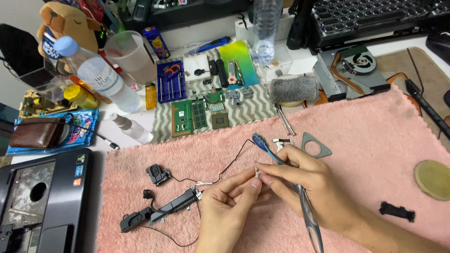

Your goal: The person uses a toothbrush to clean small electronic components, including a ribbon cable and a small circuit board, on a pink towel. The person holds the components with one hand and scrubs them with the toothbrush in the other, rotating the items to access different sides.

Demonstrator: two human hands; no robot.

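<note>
Small white plug (257,171) on thin black wire (229,167), near centre of pink towel (375,140): pinched by left hand (228,206) and right hand (300,187), which also grips blue-bristled toothbrush (286,180). Risk: tugging could snap the wire leading left to black speaker assembly (159,206).

hands (262,187) pinching connector (257,172), toothbrush (281,161), pink towel (375,136)

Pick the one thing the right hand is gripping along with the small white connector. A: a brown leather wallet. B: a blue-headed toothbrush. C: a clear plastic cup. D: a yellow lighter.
B: the right hand holds the toothbrush, its blue bristle head pointing up and away over the pink towel, while its fingertips meet those of the left hand at the small white connector.
</note>
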